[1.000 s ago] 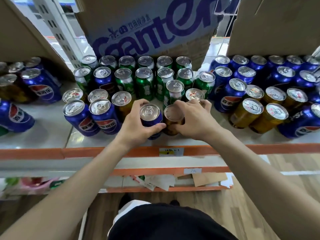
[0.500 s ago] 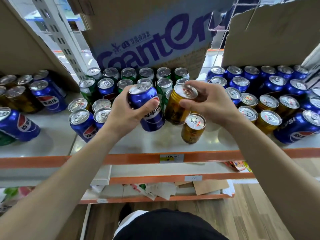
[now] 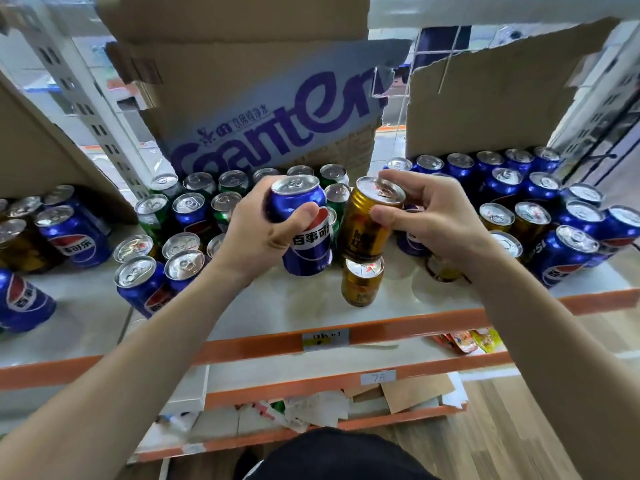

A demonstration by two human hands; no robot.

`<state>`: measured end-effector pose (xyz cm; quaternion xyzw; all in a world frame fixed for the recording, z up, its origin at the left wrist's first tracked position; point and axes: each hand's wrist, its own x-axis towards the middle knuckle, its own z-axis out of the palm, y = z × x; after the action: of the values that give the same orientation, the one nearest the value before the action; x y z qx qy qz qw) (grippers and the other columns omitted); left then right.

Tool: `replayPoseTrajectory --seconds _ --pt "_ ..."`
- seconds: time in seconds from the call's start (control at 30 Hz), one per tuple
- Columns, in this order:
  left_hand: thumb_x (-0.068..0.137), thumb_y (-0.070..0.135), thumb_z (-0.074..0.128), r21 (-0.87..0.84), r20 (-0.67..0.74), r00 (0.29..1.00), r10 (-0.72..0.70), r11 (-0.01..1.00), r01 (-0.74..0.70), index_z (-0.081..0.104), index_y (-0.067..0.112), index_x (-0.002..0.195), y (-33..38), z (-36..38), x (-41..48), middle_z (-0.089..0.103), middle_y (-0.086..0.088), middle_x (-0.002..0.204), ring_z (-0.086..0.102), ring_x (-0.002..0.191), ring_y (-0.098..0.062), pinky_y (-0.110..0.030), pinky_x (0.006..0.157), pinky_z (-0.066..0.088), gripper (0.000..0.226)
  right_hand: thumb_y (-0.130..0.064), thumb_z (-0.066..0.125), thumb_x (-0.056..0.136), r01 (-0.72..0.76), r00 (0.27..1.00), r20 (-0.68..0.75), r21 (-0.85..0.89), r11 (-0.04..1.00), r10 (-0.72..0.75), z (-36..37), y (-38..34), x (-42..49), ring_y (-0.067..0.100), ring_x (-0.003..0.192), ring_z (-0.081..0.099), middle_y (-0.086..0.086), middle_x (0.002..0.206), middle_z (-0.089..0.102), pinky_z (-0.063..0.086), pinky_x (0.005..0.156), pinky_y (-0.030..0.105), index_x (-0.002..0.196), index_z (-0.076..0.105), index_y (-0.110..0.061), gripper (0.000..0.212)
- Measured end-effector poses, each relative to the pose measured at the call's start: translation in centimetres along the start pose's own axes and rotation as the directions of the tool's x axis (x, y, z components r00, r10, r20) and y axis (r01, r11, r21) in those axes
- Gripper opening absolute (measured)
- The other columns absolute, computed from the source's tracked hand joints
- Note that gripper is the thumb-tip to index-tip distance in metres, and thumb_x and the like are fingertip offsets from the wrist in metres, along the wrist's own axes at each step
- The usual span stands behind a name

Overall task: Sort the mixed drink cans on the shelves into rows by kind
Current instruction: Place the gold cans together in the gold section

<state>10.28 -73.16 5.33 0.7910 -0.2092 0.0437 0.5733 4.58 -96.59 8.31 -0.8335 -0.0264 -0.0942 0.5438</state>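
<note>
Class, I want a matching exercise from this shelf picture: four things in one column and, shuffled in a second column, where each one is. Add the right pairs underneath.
Things
1. blue can
2. upper gold can
3. lower gold can
4. printed cardboard box

Places
A. stands on the shelf near its front edge
B. gripped by the right hand
C. behind the green cans
D. gripped by the left hand

Pairs: 1-D, 2-B, 3-A, 4-C
</note>
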Motion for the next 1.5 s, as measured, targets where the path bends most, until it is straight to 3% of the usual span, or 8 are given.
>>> replayPoseTrajectory --seconds 0.3,0.43,0.53,0.63,0.8,0.93,1.2,1.5 --pt "0.067 0.055 0.074 -0.026 0.207 0.977 0.051 0.999 -0.046 0.059 0.030 0.112 2.2 7.2 2.6 0.067 0.000 0.112 0.067 0.099 -0.004 -0.023 0.082 0.057 0.053 -0.021 0.085 0.074 -0.062 0.972 -0.231 -0.086 0.994 0.041 -7.7 1.8 -3.9 0.007 0.112 0.065 0.003 0.126 0.067 0.053 0.098 0.033 0.137 0.056 -0.010 0.070" --pt "0.065 0.053 0.087 -0.033 0.331 0.942 0.064 0.998 -0.056 0.061 0.038 0.103 3.3 12.1 3.0 0.065 -0.001 0.115 0.065 0.104 -0.009 -0.027 0.088 0.056 0.048 -0.022 0.086 0.073 -0.109 0.952 -0.302 -0.165 0.980 0.055 -11.0 3.1 -6.4 0.008 0.118 0.061 0.005 0.133 0.063 0.051 0.099 0.025 0.138 0.055 -0.009 0.074" --pt "0.066 0.044 0.088 0.051 0.351 0.927 0.134 0.986 -0.162 0.067 0.028 0.114 3.4 15.8 3.0 0.062 0.007 0.110 0.062 0.102 -0.005 -0.020 0.089 0.051 0.055 -0.020 0.086 0.072 -0.145 0.935 -0.348 -0.211 0.967 0.064 -12.9 3.9 -8.2 0.007 0.115 0.062 0.005 0.131 0.064 0.050 0.095 0.017 0.138 0.055 -0.008 0.074" --pt "0.064 0.047 0.089 0.126 0.385 0.910 0.153 0.968 -0.216 0.063 0.016 0.128 2.8 18.8 3.0 0.063 0.000 0.121 0.061 0.110 -0.011 -0.024 0.096 0.051 0.076 -0.023 0.087 0.071 -0.188 0.915 -0.395 -0.243 0.952 0.080 -14.5 4.9 -9.7 0.008 0.113 0.063 0.003 0.127 0.066 0.051 0.096 0.022 0.136 0.057 -0.008 0.073" --pt "0.067 0.037 0.090 0.105 0.440 0.882 0.167 0.966 -0.235 0.063 0.014 0.121 2.0 21.8 2.4 0.065 0.005 0.113 0.063 0.104 -0.011 -0.025 0.091 0.053 0.065 -0.024 0.087 0.071 -0.233 0.894 -0.434 -0.237 0.943 0.112 -16.0 6.5 -11.5 0.007 0.112 0.063 0.002 0.127 0.066 0.051 0.094 0.019 0.135 0.058 -0.011 0.071" --pt "0.067 0.031 0.091 0.133 0.443 0.874 0.200 0.949 -0.285 0.060 0.015 0.118 1.0 23.4 1.6 0.058 0.002 0.112 0.058 0.105 -0.014 -0.025 0.091 0.049 0.061 -0.026 0.086 0.071 -0.248 0.888 -0.443 -0.235 0.940 0.124 -16.5 7.4 -12.0 0.009 0.114 0.063 0.000 0.126 0.066 0.052 0.099 0.032 0.135 0.058 -0.012 0.071" --pt "0.078 0.038 0.082 0.254 0.428 0.869 0.250 0.889 -0.381 0.057 0.010 0.129 -0.1 24.8 0.6 0.054 -0.003 0.120 0.051 0.114 -0.019 -0.031 0.100 0.044 0.063 -0.022 0.086 0.072 -0.244 0.902 -0.404 -0.188 0.951 0.151 -15.9 8.7 -12.1 0.011 0.112 0.064 0.004 0.127 0.066 0.053 0.095 0.027 0.137 0.055 -0.009 0.073" --pt "0.071 0.033 0.088 0.164 0.344 0.918 0.196 0.950 -0.264 0.063 0.010 0.126 1.6 23.9 0.5 0.058 -0.001 0.115 0.055 0.107 -0.013 -0.012 0.092 0.041 0.064 -0.020 0.084 0.073 -0.232 0.913 -0.381 -0.195 0.953 0.145 -16.8 8.5 -12.2 0.011 0.112 0.065 0.003 0.125 0.067 0.055 0.094 0.030 0.137 0.055 -0.010 0.071"
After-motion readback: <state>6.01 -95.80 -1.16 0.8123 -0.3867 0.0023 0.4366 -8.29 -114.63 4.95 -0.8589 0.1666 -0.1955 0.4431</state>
